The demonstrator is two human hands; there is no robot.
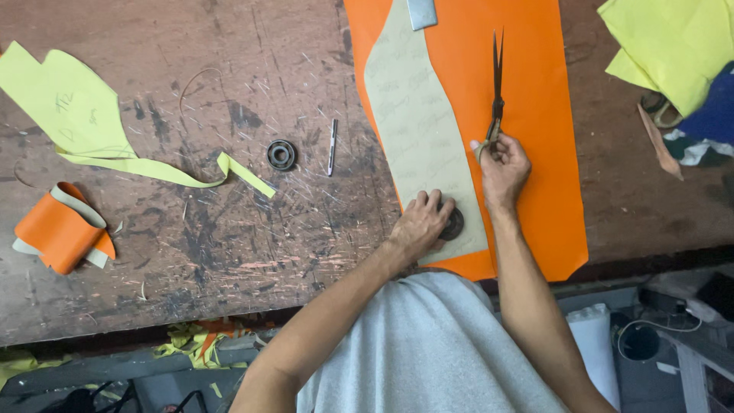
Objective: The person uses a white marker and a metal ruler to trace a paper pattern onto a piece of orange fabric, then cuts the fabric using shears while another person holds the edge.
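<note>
On the far left a rolled orange strip (pixel 60 229) is lying on the scarred table (pixel 229 252), with yellow offcuts (pixel 84 122) above it and a spare metal ring (pixel 281 155) nearer the middle. The left hand (pixel 420 223) is pressing down, fingers curled over a round dark weight (pixel 453 225) that is pinning the beige pattern (pixel 420 130) flat on the orange sheet (pixel 535 153). The right hand (pixel 501 167) is gripping the scissors (pixel 497 92), fingers closed around the handles, blades nearly together and pointing away along the pattern's right edge. I'd judge that keeping that weight firm and following the edge closely matters most here.
</note>
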